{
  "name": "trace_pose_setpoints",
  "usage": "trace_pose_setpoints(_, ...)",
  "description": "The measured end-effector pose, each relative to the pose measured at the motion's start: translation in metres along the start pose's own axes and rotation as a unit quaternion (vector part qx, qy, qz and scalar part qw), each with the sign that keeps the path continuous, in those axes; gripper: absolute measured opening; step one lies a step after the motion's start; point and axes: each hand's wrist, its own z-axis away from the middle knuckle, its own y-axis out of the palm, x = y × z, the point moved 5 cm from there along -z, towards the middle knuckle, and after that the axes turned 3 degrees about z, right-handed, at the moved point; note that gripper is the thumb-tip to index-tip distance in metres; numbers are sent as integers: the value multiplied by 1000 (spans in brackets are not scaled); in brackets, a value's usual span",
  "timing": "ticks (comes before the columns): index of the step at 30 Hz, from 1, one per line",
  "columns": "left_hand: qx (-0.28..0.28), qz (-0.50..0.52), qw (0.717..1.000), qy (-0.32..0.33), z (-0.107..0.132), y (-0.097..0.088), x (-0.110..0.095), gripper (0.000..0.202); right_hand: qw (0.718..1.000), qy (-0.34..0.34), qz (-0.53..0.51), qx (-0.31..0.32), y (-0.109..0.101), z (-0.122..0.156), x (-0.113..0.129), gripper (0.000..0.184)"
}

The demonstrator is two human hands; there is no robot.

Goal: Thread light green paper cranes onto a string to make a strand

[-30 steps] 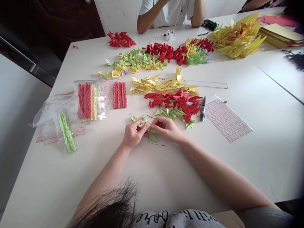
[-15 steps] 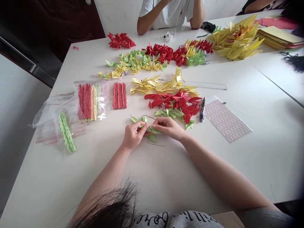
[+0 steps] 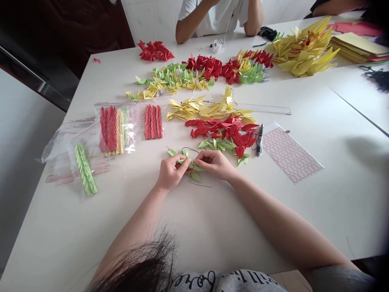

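Note:
At the middle of the table, my left hand (image 3: 171,172) pinches a green folded-paper crane (image 3: 192,165) between thumb and forefinger. My right hand (image 3: 214,163) meets it from the other side, its thumb and fingertips pressed together on the same crane; the fingers partly cover it. More green paper pieces (image 3: 195,176) lie under and around my hands, linked by black thread (image 3: 190,148). A loose piece of thread (image 3: 199,184) rests on the table just below. Beyond my right hand are strung green pieces (image 3: 220,144) and a heap of red paper cranes (image 3: 226,129).
Yellow cranes (image 3: 209,108) lie beside a clear ruler (image 3: 267,108). A pen (image 3: 259,140) and a label sheet (image 3: 291,154) are at right. Plastic bags (image 3: 69,142) with folded strips (image 3: 85,170) lie left; red strips (image 3: 153,122) stand nearby. Across sits another person (image 3: 219,18).
Both hands stay in nearly the same place. The green crane between them has turned slightly, and less of it shows below my right fingers.

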Motion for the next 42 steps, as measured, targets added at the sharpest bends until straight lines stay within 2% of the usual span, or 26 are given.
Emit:
trace_pose_setpoints(6, 32, 59, 996, -52, -4, 1, 4, 43, 999, -19, 26, -27, 0, 2, 1, 43)
trace_pose_setpoints(11, 54, 75, 994, -67, -5, 2, 4, 40, 999, -25, 28, -28, 1, 3, 1, 40)
trace_pose_setpoints(16, 13, 31, 998, -44, -4, -1, 5, 34, 997, -32, 48, -48, 2, 3, 2, 39)
trace_pose_setpoints(19, -3, 15, 1000, -27, -4, -2, 4, 31, 997, -34, 60, -35, 3, 1, 1, 37)
trace_pose_setpoints(26, 11, 33, 999, -37, -2, -4, 5, 34, 997, -42, 64, -2, -1, 0, 4, 37)
trace_pose_setpoints(36, 4, 65, 997, -41, -4, -5, 5, 37, 999, -39, -10, -36, -5, 0, -2, 43)
trace_pose_setpoints(39, -12, 60, 998, -30, -6, -7, 6, 34, 995, -63, -22, -69, -7, 2, 1, 39)
trace_pose_setpoints(42, -25, 49, 998, -15, -6, -9, 8, 32, 987, -129, 2, -96, -6, 5, 6, 30)
